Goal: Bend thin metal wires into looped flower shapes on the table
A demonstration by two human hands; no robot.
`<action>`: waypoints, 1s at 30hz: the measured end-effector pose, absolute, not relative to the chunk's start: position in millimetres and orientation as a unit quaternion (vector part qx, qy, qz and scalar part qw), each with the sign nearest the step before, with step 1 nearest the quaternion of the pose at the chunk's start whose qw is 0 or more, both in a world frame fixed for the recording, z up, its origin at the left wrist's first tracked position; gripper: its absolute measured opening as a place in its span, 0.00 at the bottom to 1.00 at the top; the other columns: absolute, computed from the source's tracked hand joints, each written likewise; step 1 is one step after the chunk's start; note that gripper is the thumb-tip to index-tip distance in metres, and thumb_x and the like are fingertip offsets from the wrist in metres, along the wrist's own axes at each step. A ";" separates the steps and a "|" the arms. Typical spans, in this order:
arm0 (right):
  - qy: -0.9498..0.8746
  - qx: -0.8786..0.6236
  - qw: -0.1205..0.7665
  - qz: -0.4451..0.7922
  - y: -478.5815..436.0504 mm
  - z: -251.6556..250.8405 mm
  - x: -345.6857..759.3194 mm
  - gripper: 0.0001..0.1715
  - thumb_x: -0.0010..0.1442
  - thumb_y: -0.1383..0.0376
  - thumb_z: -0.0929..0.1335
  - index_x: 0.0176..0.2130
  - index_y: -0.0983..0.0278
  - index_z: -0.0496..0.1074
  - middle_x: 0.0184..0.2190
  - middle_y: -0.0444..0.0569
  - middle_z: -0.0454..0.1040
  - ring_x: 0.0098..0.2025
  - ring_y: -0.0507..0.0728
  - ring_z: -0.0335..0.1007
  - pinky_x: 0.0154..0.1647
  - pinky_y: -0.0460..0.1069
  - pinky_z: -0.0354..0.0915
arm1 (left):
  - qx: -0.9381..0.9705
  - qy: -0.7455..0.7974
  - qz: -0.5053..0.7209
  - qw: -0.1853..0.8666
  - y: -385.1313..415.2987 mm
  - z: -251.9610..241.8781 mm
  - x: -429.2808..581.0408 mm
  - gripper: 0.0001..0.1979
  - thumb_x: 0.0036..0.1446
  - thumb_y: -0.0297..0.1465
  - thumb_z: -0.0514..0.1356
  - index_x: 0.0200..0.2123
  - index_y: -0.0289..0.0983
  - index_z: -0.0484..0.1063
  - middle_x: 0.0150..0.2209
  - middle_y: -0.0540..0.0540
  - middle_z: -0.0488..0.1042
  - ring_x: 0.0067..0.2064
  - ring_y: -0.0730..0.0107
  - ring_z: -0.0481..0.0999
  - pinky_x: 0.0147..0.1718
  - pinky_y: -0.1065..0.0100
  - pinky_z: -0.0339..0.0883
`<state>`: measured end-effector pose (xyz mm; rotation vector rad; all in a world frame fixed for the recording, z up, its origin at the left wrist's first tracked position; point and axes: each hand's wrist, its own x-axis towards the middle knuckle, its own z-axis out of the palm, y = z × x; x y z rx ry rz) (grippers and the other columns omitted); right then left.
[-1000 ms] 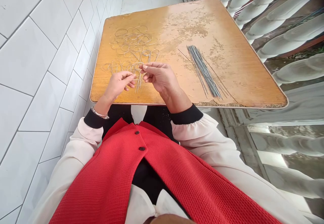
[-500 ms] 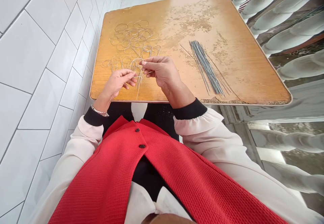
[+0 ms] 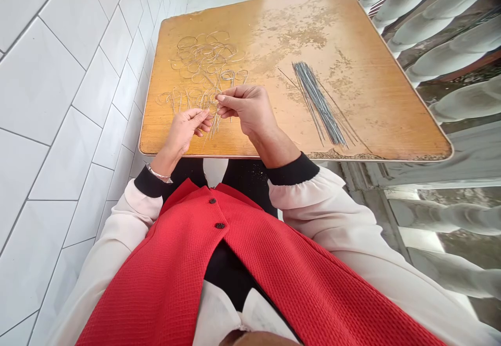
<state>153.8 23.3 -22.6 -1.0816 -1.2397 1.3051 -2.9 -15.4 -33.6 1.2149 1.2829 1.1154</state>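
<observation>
Close together over the near left part of the wooden table (image 3: 274,127), both my hands pinch a thin wire. My left hand (image 3: 187,129), with a bracelet at the wrist, has thumb and forefinger closed on it. My right hand (image 3: 248,107) grips it a little higher and to the right, fingertips pressed together. The held wire is so fine that its shape is hard to separate from the wires behind. Just beyond my hands lies a loose pile of curled wires (image 3: 207,56), several with looped ends and straight tails.
To the right lies a bundle of straight grey wires (image 3: 321,106), with a few loose ones beside it. A white tiled wall (image 3: 78,74) runs along the left. A white balustrade (image 3: 426,27) borders the right side.
My left hand has shifted slightly to the right, and its wrist has turned a little. My right hand has barely moved, and both still pinch the wire.
</observation>
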 end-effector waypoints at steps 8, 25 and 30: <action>-0.515 -0.445 0.477 0.557 9.9 -34.4 161.9 0.10 0.57 0.63 0.77 0.29 0.65 0.77 0.25 0.45 0.76 0.24 0.47 0.69 0.25 0.43 0.66 | 0.482 0.541 0.486 0.488 -17.4 -39.3 -0.5 0.14 0.65 0.39 0.62 0.31 0.36 0.76 0.27 0.50 0.77 0.25 0.83 0.74 0.24 0.77 0.62; -0.464 -0.402 0.524 0.590 -3.0 -53.2 156.4 0.14 0.50 0.61 0.80 0.24 0.66 0.77 0.20 0.43 0.74 0.21 0.46 0.66 0.23 0.41 0.65 | 0.441 0.470 0.555 0.526 -26.5 -45.8 0.9 0.12 0.62 0.40 0.65 0.38 0.37 0.77 0.29 0.52 0.79 0.25 0.84 0.74 0.23 0.79 0.62; -0.474 -0.397 0.510 0.598 -3.2 -49.1 157.7 0.14 0.52 0.65 0.79 0.23 0.67 0.75 0.20 0.44 0.73 0.21 0.45 0.65 0.23 0.41 0.63 | 0.443 0.445 0.574 0.525 -23.8 -52.1 0.4 0.06 0.59 0.33 0.68 0.34 0.37 0.78 0.28 0.53 0.79 0.24 0.85 0.73 0.23 0.79 0.61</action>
